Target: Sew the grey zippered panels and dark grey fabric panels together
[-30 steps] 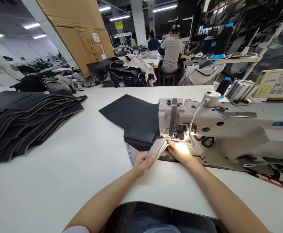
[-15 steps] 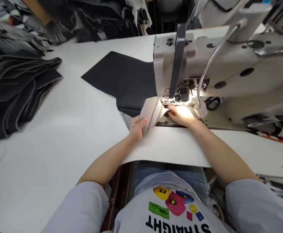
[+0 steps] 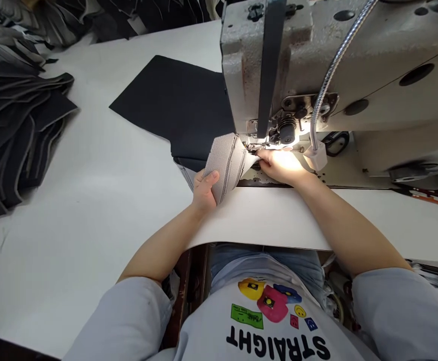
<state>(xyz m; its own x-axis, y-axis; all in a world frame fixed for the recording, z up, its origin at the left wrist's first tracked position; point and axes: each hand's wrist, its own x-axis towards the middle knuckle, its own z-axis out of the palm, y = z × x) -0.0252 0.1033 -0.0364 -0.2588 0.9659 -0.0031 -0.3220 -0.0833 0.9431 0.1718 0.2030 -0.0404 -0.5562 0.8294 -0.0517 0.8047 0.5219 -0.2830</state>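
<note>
In our left grip [image 3: 204, 191] we held the folded grey fabric [image 3: 224, 163], the dark panel [image 3: 192, 105] lying at its twelve o'clock on the bench [image 3: 109, 225], while our right grip [image 3: 281, 166], between two and three o'clock, touched the fabric's edge under the sewing machine [image 3: 377, 55], whether pinching we couldn't tell.

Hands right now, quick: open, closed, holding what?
Left hand: closed on the light grey fabric.
Right hand: at the fabric's edge, below the sewing machine head; whether it grips cannot be told.
</note>
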